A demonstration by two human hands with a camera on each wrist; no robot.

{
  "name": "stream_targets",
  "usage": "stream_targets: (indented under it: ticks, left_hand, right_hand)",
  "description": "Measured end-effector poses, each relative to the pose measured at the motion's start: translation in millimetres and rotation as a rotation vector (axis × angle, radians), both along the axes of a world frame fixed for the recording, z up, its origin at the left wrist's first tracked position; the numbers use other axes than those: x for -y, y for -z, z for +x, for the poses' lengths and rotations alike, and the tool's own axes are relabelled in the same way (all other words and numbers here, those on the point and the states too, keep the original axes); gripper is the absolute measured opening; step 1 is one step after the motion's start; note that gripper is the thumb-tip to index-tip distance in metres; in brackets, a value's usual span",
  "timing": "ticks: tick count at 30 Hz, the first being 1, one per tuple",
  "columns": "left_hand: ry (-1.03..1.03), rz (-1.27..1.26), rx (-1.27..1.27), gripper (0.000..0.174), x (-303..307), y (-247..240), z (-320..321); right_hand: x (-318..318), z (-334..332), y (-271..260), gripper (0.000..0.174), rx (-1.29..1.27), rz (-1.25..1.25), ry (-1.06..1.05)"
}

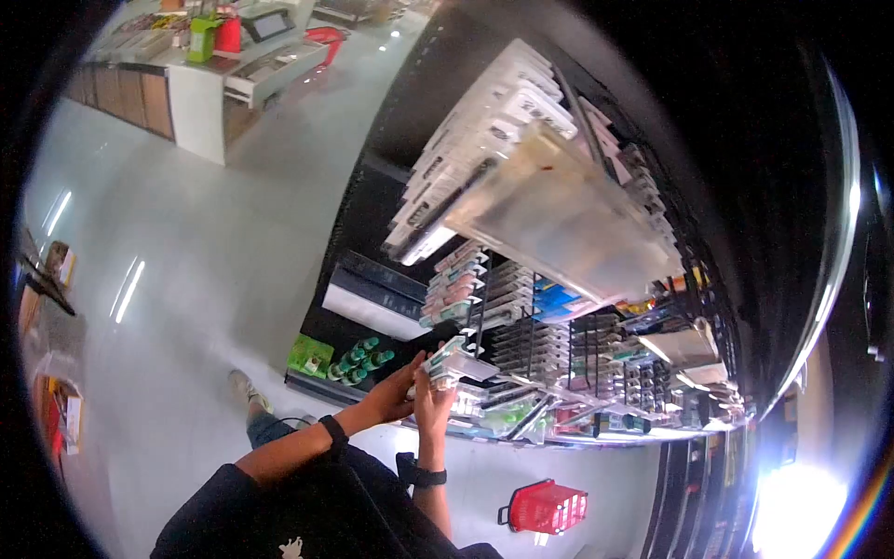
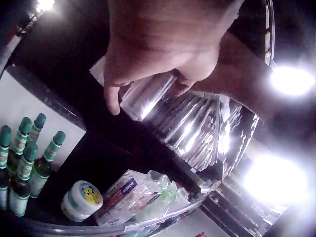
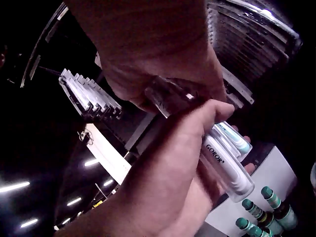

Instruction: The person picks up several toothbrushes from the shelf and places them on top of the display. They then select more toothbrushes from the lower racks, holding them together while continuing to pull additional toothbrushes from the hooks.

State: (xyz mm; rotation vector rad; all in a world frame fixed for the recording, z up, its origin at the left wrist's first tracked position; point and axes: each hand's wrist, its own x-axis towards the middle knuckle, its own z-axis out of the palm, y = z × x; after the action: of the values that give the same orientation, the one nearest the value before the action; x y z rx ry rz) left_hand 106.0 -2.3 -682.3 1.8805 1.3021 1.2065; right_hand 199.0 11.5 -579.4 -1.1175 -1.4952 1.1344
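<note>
In front of the body, my left hand (image 1: 392, 397) and right hand (image 1: 434, 402) meet at a small stack of clear plastic packs (image 1: 456, 361). In the right wrist view, the left hand (image 3: 175, 158) comes from below, its thumb over the packs (image 3: 224, 165) and its fingertips at their far side. One pack bears the lettering GOROR. From above, the right hand (image 3: 153, 59) grips the upper end, its fingers partly hidden. The left wrist view shows the left hand (image 2: 158, 49) with its fingers around a shiny clear pack (image 2: 147, 96).
Hanging packs (image 1: 521, 345) fill the rack ahead, and a large clear panel (image 1: 568, 214) juts out above. On the low shelf stand green-capped bottles (image 2: 27, 168), a white jar (image 2: 82, 201) and a GOROR box (image 2: 126, 197). A red basket (image 1: 549, 508) is on the floor.
</note>
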Motion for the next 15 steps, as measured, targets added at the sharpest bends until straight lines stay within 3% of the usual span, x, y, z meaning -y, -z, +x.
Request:
stream_targets:
  ticks: [2, 3, 4, 6, 7, 10, 11, 13, 15]
  left_hand:
    - [-0.075, 0.021, 0.074, 0.093, 8, -6, -1]
    - [-0.076, -0.084, 0.133, 0.093, 14, -14, -1]
    - [-0.077, -0.183, 0.2, 0.092, 18, -22, -2]
    - [-0.155, -0.186, 0.214, 0.092, 23, -29, -1]
    - [-0.123, -0.231, 0.238, 0.096, 23, -26, -1]
    - [-0.166, -0.154, 0.2, 0.099, 26, -30, 3]
    - [-0.145, -0.236, 0.191, 0.099, 27, -32, 1]
    - [-0.116, -0.317, 0.182, 0.099, 28, -33, 2]
    - [-0.234, -0.169, 0.051, 0.097, 28, -31, 6]
  right_hand:
    - [4, -4, -2, 0.019, -0.005, 0.152, 0.024]
    - [4, -10, -4, 0.019, -0.036, 0.156, 0.047]
    - [5, -3, 6, 0.022, -0.028, 0.003, 0.034]
    - [12, -17, -16, 0.026, -0.068, 0.125, 0.066]
    - [17, -16, -25, 0.045, -0.025, -0.002, 0.03]
    - [22, -16, -35, 0.044, 0.072, -0.103, 0.07]
    - [22, -15, -34, 0.044, 0.073, -0.103, 0.07]
    - [22, -12, -27, 0.038, 0.066, 0.039, 0.062]
    - [22, -10, -20, 0.033, 0.063, 0.114, 0.066]
